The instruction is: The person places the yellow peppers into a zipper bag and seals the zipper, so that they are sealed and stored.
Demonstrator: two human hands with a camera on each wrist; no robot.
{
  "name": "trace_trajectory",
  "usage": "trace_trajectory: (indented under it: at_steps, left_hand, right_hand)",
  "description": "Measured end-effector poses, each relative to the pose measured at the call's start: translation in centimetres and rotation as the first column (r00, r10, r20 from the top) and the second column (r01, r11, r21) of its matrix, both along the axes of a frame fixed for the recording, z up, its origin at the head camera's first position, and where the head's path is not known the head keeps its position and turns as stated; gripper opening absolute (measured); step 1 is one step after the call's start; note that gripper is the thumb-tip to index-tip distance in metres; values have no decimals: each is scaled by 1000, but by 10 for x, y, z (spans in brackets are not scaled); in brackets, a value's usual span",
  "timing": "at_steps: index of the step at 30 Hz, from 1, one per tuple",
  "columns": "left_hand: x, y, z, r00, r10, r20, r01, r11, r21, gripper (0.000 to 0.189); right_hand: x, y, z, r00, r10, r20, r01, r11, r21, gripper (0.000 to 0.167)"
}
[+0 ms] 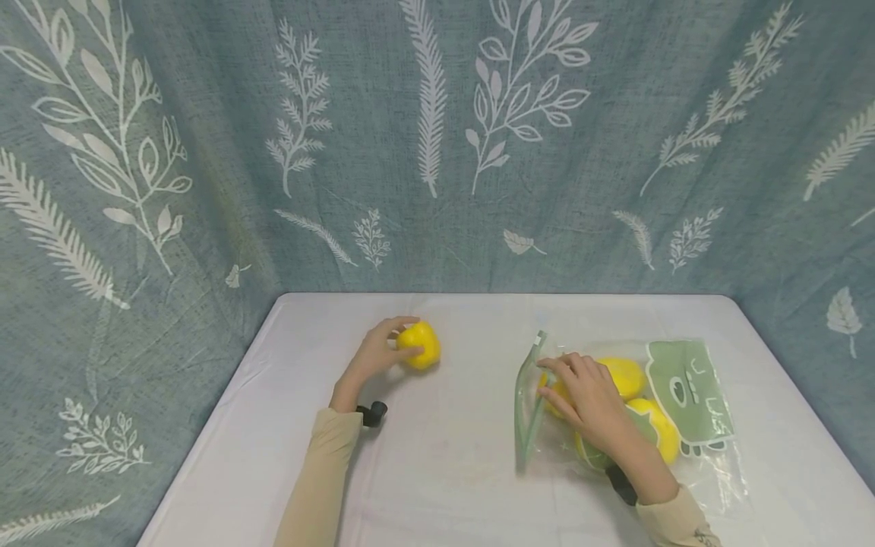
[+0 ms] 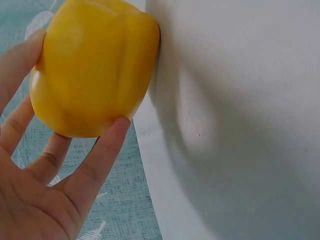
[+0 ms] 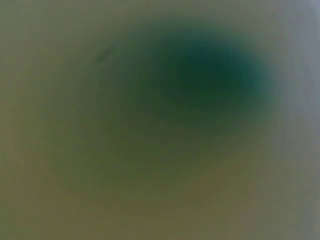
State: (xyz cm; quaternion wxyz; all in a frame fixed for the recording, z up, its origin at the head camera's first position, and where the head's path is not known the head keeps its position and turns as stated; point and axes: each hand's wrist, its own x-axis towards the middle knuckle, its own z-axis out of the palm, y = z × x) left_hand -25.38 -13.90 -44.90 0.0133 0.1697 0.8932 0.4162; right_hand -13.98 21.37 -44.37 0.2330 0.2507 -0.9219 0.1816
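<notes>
Clear bag (image 1: 692, 380), lower right of frame: yellow items (image 1: 623, 376) inside. Right hand (image 1: 593, 399) at bag's mouth, can't tell if gripping. Left hand (image 1: 374, 354) grasps yellow bell pepper (image 1: 427, 346), just below centre.

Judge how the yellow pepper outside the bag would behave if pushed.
The yellow pepper would likely roll unevenly, its sides being rounded but lobed. Its glossy skin may slip against the left hand. No dent shows, so it seems firm.

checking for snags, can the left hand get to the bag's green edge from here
Probably yes: only white table lies between the left hand, holding a yellow pepper, and that green edge.
</notes>
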Motion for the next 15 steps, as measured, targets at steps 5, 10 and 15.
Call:
trace_trajectory:
  at_steps: [5, 10, 15]
  left_hand:
    - [4, 3, -2, 1000, -24, -1, 24, 999, 41, 56]
    - [7, 7, -6, 1000, -26, 5, 25, 998, 57, 55]
    - [11, 14, -7, 1000, -15, -2, 15, 997, 75, 56]
  right_hand:
    - [0, 0, 0, 1000, -6, 3, 6, 1000, 4, 39]
    - [0, -1, 0, 1000, -11, 7, 11, 1000, 6, 39]
    - [0, -1, 1, 1000, -10, 13, 10, 1000, 6, 39]
